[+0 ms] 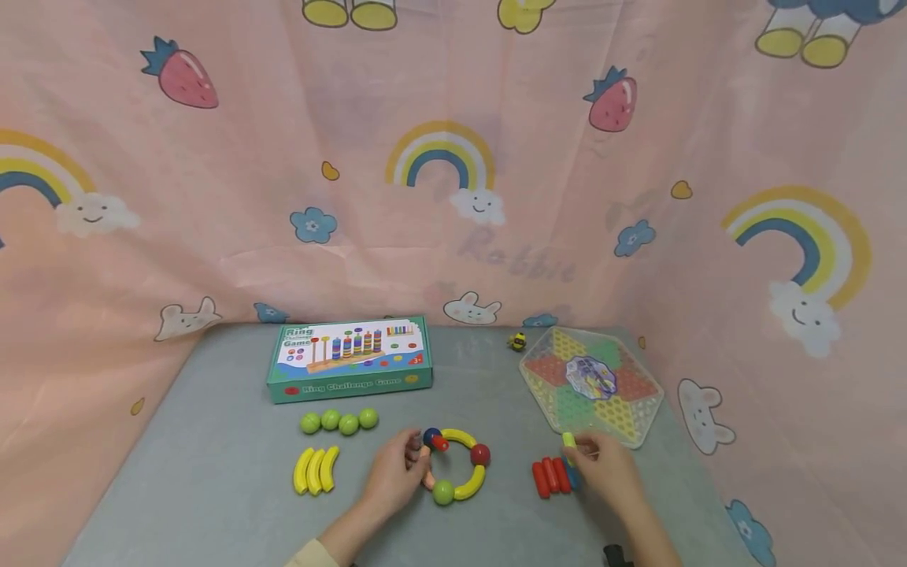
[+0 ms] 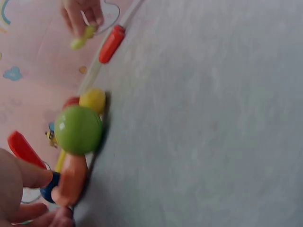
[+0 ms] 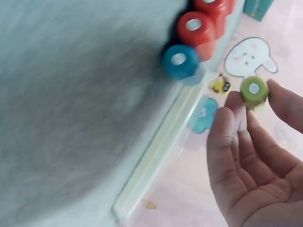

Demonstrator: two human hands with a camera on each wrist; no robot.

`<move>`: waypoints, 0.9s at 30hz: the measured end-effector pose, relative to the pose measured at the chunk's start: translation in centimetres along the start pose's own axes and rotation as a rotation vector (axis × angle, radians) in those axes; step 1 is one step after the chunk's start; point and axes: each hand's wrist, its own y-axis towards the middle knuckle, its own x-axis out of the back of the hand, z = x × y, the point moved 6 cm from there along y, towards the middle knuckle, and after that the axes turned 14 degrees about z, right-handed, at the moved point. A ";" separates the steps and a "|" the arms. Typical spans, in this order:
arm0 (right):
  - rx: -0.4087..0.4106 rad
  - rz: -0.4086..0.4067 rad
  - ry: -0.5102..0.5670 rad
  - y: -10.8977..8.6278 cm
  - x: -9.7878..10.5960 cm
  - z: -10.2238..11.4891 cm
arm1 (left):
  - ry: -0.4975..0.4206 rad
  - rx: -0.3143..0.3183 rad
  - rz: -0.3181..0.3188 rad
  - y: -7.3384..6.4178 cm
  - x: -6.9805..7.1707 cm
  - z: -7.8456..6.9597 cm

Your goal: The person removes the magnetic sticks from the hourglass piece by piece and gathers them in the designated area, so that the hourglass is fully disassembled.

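My left hand (image 1: 397, 472) pinches the left side of a toy ring, near its orange curved piece (image 2: 73, 179) and dark blue ball (image 1: 431, 438). A red peg (image 1: 440, 443) sticks out from that ball. Yellow curved pieces (image 1: 469, 483), a red ball (image 1: 480, 454) and a green ball (image 1: 443, 493) make up the rest of the ring, which lies on the table. Between thumb and fingertips, my right hand (image 1: 605, 468) pinches a yellow-green peg (image 3: 254, 91), raised above the table. Three red pegs (image 1: 551, 476) and a blue peg (image 3: 181, 61) lie beside that hand.
Several green balls (image 1: 348, 424) and yellow curved pieces (image 1: 315, 471) lie left of the ring. Behind them is a Ring Challenge Game box (image 1: 354, 385). A hexagonal game board (image 1: 641, 409) and a small bee figure (image 1: 518, 342) are at the back right.
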 end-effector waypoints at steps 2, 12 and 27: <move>-0.029 0.028 -0.011 0.1 -0.2 -0.8 | 0.030 0.006 0.024 -0.4 -0.2 -0.3; -0.159 0.116 -0.079 0.0 -0.5 -3.1 | 0.041 0.083 0.169 -1.3 -1.9 -1.0; -0.191 0.099 -0.048 0.4 -0.6 -2.9 | -0.017 0.013 0.166 -1.3 -1.2 -0.5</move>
